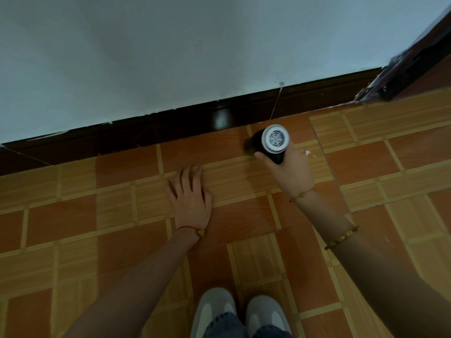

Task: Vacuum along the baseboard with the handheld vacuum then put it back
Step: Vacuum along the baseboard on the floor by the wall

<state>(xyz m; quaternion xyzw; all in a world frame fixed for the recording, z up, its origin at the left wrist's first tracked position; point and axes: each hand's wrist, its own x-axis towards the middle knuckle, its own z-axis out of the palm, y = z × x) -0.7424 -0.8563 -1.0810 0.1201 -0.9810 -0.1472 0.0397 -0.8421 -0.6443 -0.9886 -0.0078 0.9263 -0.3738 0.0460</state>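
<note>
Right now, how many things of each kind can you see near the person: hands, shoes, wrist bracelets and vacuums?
Hands: 2, the left hand flat on the floor, the right hand holding the handheld vacuum
Shoes: 2, and
Wrist bracelets: 3, a red string, a thin cord, a beaded bracelet
Handheld vacuum: 1
Total: 8

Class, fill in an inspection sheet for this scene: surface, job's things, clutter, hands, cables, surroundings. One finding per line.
Surface: tiled floor, orange and tan squares.
Job's things: vacuum, nose towards the dark baseboard, vented end facing the camera.
Clutter: white specks on the floor right of the vacuum.
Hands: right hand grips the vacuum; left hand open, flat on or just above the floor.
Cables: nothing seen.
Surroundings: pale wall, door frame at right, shoes below.
</note>
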